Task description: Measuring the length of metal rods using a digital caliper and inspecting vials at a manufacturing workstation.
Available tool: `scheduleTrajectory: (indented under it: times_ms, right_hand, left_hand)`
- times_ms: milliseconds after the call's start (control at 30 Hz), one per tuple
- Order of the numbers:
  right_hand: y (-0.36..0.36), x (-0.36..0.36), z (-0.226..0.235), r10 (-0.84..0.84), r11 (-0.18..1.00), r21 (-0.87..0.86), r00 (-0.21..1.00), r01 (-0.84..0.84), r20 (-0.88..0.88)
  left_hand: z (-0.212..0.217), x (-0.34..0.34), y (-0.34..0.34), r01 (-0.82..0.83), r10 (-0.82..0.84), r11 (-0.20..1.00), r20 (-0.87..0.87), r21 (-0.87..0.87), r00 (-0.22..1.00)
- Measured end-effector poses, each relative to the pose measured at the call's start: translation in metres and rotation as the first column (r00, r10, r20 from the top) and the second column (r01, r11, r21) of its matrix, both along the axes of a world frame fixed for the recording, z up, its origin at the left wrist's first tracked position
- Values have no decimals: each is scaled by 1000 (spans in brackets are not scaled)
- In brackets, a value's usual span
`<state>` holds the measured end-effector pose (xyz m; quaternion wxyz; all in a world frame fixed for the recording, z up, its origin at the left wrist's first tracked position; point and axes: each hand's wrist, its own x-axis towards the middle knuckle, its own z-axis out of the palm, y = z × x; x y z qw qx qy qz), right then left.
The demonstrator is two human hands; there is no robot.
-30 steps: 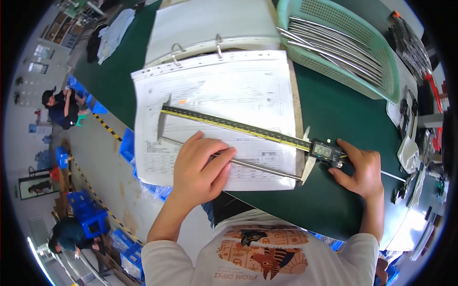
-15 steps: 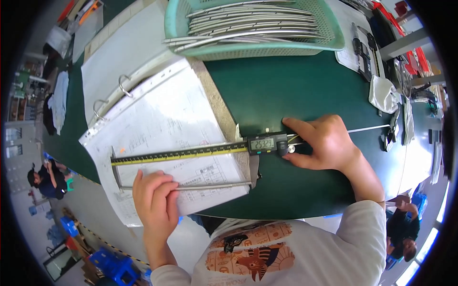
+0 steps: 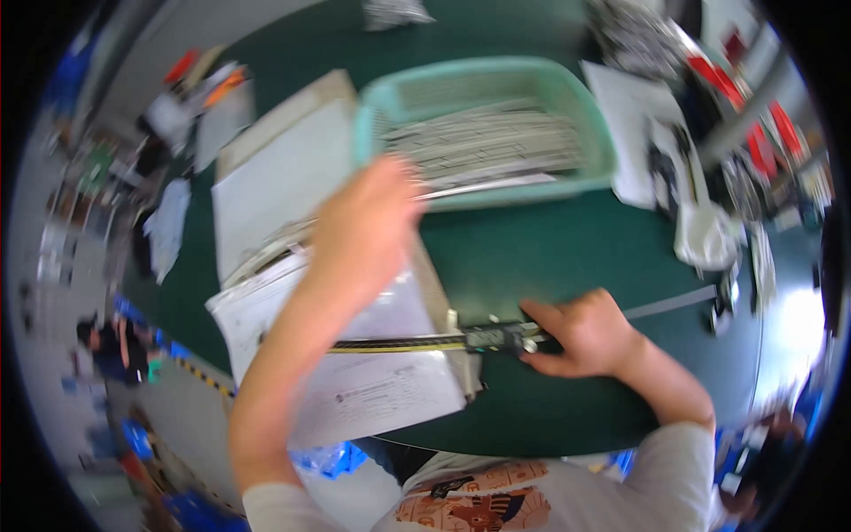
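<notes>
Green covers the desk [image 3: 532, 257] that fills the middle of the head view, with a grey floor falling away at the left edge, where a person [image 3: 111, 341] in dark clothes stands well below.

On the near part of the desk lies an open ring binder [image 3: 292, 177] with white printed sheets [image 3: 381, 399], and across the lower sheet runs a digital caliper [image 3: 461, 340], its long yellow-marked beam pointing left and its display head just past the binder's right edge. The right hand [image 3: 589, 335] rests on the desk at that head, fingers [image 3: 542, 312] bent down and closed on the caliper's slider end; a thin depth rod [image 3: 674, 303] runs on rightward from behind the hand.

The left hand [image 3: 368, 230] is raised above the binder, blurred, and stands in front of much of the sheets and the left corner of a pale green plastic basket [image 3: 567, 115]. Its fingers [image 3: 399, 191] look close together near the basket's front rim, but the blur is too strong for me to tell whether they grip anything. The basket holds a pile of long thin metal rods [image 3: 496, 151] lying side by side.

Right of the basket lie loose white papers [image 3: 634, 133] and a crumpled clear bag [image 3: 705, 239]; beyond them, toward the rim, is a blurred clutter of tools with red parts. Left of the binder lie more white sheets and small coloured items, too smeared to name.
</notes>
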<state>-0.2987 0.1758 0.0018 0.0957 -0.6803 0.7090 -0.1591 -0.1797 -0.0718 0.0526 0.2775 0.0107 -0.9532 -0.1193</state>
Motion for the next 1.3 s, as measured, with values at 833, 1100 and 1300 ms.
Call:
scheduleTrajectory:
  times_ms: [833, 1100, 1300]
  right_hand:
    - [-13, 11, 11, 9, 1000, 6, 1000, -9, -20]
    - [0, 12, 15, -32, 997, -75, 999, 33, 26]
    - [6, 2, -14, -5, 992, -125, 1000, 3, -14]
  left_hand:
    - [-96, -226, -80, -358, 218, 911, 501, 203, 837]
    - [-78, -219, -58, -433, 248, 847, 490, 309, 836]
    - [-62, -190, -42, -321, 236, 918, 329, 231, 914]
